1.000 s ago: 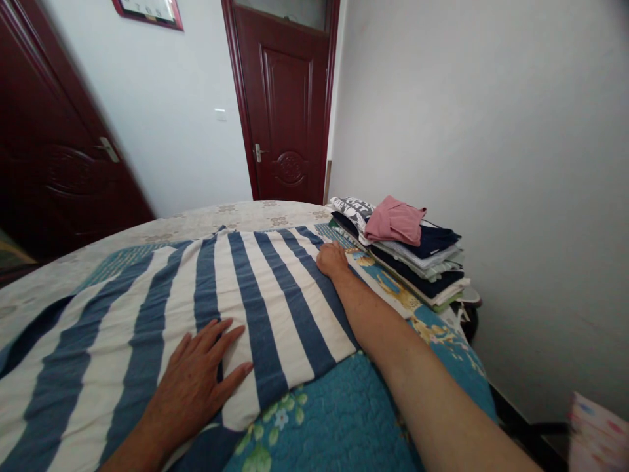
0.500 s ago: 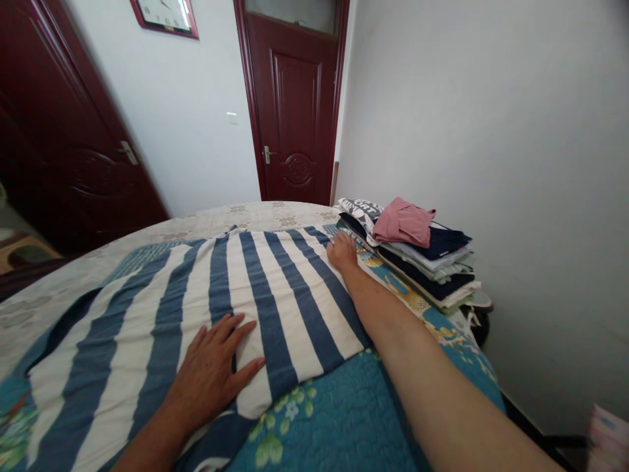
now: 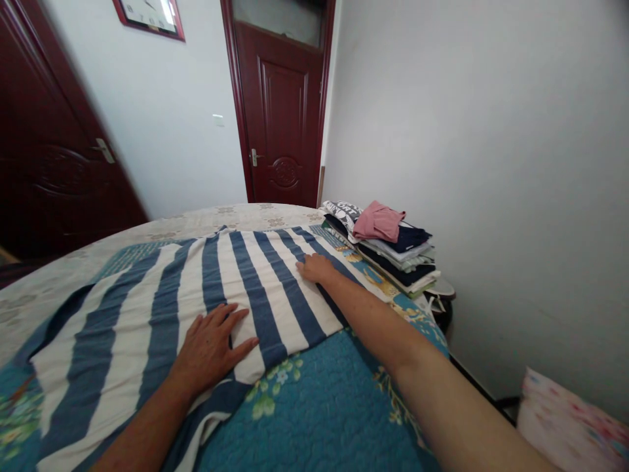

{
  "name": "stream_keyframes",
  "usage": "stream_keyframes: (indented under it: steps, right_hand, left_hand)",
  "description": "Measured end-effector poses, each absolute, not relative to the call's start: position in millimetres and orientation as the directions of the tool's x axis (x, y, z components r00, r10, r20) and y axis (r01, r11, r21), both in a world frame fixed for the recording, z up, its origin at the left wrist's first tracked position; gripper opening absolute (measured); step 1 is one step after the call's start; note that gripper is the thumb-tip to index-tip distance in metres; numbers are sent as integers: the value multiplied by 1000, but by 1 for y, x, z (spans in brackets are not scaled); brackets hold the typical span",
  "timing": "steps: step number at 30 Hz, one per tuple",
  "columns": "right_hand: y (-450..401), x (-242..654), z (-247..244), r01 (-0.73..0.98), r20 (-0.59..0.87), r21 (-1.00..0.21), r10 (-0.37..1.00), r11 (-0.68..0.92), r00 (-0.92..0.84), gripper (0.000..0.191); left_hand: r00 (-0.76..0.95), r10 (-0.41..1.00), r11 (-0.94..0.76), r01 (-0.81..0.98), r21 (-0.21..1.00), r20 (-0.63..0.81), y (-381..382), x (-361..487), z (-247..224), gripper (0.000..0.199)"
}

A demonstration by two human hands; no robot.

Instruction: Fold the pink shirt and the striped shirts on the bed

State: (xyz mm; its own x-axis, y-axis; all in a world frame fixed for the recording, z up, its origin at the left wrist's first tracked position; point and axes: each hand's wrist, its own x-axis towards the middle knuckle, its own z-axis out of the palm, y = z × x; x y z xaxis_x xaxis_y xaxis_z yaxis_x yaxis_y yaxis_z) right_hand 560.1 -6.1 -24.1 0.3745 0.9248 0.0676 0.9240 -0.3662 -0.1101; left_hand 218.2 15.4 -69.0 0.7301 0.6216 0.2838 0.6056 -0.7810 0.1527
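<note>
A blue-and-white striped cloth garment (image 3: 265, 288) lies spread over the bed, wrinkled on its left half and smoother on its right. My left hand (image 3: 213, 344) rests flat on its near middle part, fingers spread. Farther out, my right hand (image 3: 316, 267) touches the stripes close to the garment's right side, palm down with the fingers stretched out. Neither hand grips the cloth. The near lower edge is bunched up beside my left wrist, and my left forearm hides part of it.
Beneath the garment is a teal floral quilted cover (image 3: 314, 400), with a pale patterned sheet (image 3: 196, 219) beyond it. A stack of folded clothes (image 3: 407, 259) stands at the right edge by the wall, topped by a pink garment (image 3: 379, 221). A pink floral item (image 3: 565, 416) is low at right.
My right hand has drawn back from the garment's far right edge, left and nearer over the stripes. My left hand stays on the same part of the cloth. The view has turned slightly right.
</note>
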Motion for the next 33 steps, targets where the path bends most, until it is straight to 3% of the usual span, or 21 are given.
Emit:
stream_keyframes:
  steps: [2, 6, 9, 18, 25, 30, 33]
  right_hand:
    - [-22, 525, -32, 940, 108, -164, 942, -299, 318, 72]
    - [-56, 456, -55, 973, 201, -229, 977, -30, 78, 72]
    - [-71, 438, -61, 965, 192, -261, 981, 12, 39, 74]
    - [-113, 523, -55, 880, 29, -212, 897, -425, 441, 79]
    - [-167, 594, -68, 795, 23, -116, 798, -596, 602, 81]
    - [-181, 627, -82, 758, 50, -74, 757, -648, 652, 89]
    - [-186, 631, -86, 740, 75, -103, 737, -665, 672, 91]
  left_hand:
    - [726, 627, -777, 609, 159, 281, 15, 219, -68, 65]
    - [721, 636, -770, 616, 165, 275, 14, 220, -66, 65]
    - [727, 634, -772, 617, 155, 262, 11, 222, -64, 68]
    - [679, 712, -701, 702, 123, 181, 2, 194, -65, 77]
    - [651, 748, -663, 740, 111, 126, -36, 129, -58, 78]
    - [678, 727, -684, 704, 192, 105, -70, 96, -50, 78]
    - [700, 705, -691, 644, 328, 111, -79, 80, -43, 72]
